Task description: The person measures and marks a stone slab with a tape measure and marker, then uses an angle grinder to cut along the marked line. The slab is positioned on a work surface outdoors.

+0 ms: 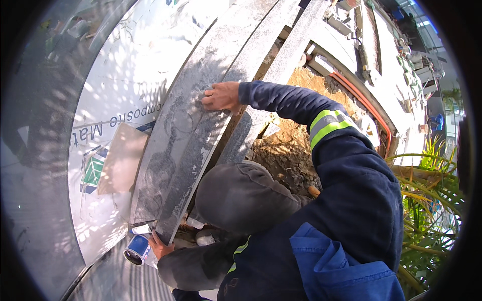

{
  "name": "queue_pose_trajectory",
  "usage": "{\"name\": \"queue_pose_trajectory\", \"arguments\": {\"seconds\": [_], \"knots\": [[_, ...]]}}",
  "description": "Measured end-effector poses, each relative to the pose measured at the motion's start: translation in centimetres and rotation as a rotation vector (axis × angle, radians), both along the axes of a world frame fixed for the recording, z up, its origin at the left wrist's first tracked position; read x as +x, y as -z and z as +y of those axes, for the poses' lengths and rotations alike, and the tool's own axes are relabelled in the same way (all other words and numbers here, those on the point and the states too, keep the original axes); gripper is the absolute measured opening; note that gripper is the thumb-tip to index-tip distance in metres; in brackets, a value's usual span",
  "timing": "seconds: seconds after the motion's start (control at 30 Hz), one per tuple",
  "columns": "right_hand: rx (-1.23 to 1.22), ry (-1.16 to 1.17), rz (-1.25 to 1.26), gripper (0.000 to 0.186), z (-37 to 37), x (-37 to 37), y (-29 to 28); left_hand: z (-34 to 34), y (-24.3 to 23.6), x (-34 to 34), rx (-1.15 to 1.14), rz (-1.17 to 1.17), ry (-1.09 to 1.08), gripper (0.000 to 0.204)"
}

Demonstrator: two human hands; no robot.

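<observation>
A long grey stone slab [173, 118] with a dusty, blotchy top runs from the near left to the far middle. My right hand [222, 97] is closed in a fist low over its right side, and whatever is in the fingers is hidden. At the slab's near end my left hand [161, 247] rests against the edge with fingers stretched out. Beside those fingers lies a blue and white can [136, 250], tipped over with its round end toward me. Circular marks and pale worn patches show on the slab.
White printed sheeting [125, 75] covers the left side, with a beige piece [122, 158] on it. Narrower grey stone strips [288, 52] lie right of the slab, beside bare soil [296, 145]. An orange pipe [361, 98] and a palm plant [427, 200] are at right.
</observation>
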State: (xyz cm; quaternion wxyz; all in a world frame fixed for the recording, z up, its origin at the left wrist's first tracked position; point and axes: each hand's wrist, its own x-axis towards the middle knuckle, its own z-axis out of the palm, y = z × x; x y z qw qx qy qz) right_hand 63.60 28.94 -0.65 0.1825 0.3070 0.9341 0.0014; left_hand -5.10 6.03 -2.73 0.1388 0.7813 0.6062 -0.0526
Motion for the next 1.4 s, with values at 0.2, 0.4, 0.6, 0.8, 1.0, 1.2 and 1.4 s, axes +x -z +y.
{"name": "queue_pose_trajectory", "arguments": {"seconds": [0.2, 0.4, 0.6, 0.8, 1.0, 1.2, 1.4], "knots": [[-0.041, 0.051, -0.014, 0.105, -0.4, 0.0, 1.5, -0.1, 0.5, -0.8, 0.004, 0.037, 0.015, 0.126], [0.617, 0.580, 0.939, 0.135, -1.4, 5.3, -4.3, -0.1, -2.0, 2.1, -0.076, 0.059, -0.096, 0.128], [0.948, 1.444, 2.639, 0.081, 0.5, 12.7, -7.7, -0.4, -1.7, 1.2, -0.036, -0.001, -0.024, 0.123], [0.196, 0.949, 1.411, 0.078, 5.4, 3.0, -9.9, -0.6, -1.7, 1.8, -0.027, -0.026, -0.055, 0.118], [0.656, 1.987, 1.202, 0.088, -3.1, 3.1, 1.2, -0.1, -3.3, 2.3, -0.105, 0.015, -0.116, 0.120], [0.351, 1.677, 2.058, 0.092, -3.1, 3.5, 9.8, 0.6, -3.3, 0.8, -0.280, 0.033, -0.139, 0.128], [0.419, 1.592, 2.302, 0.085, -0.7, 1.4, 6.9, 0.3, -2.6, 1.1, -0.162, -0.031, -0.088, 0.124]]}}
